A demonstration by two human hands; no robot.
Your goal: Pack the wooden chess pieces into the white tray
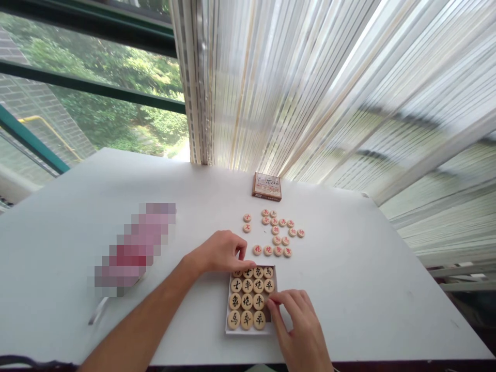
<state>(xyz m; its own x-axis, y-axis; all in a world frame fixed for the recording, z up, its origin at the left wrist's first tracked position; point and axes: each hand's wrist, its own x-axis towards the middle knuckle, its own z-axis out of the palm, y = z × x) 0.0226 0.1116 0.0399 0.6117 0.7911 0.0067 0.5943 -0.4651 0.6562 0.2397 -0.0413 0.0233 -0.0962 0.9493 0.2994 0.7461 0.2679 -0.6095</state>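
Note:
An open shallow white box (251, 332) stands near the table's front edge, with xiangqi pieces (247, 301) with black characters set in rows inside. My left hand (220, 251) is at its far rim, thumb laid along the edge over the top row and the other fingers curled behind. At the right side of the box, the thumb and forefinger of my right hand (296, 318) pinch together over the third row. A small piece seems to be between them, mostly hidden by the fingertips. Just below them a dark bit of the box floor shows.
Beyond the box lie loose pieces with red characters (268, 250), plus one black-lettered piece (273, 214). A small printed box (267, 186) sits near the curtain (248, 88). To the left on the white table (349, 268) is a blurred pink object (135, 248).

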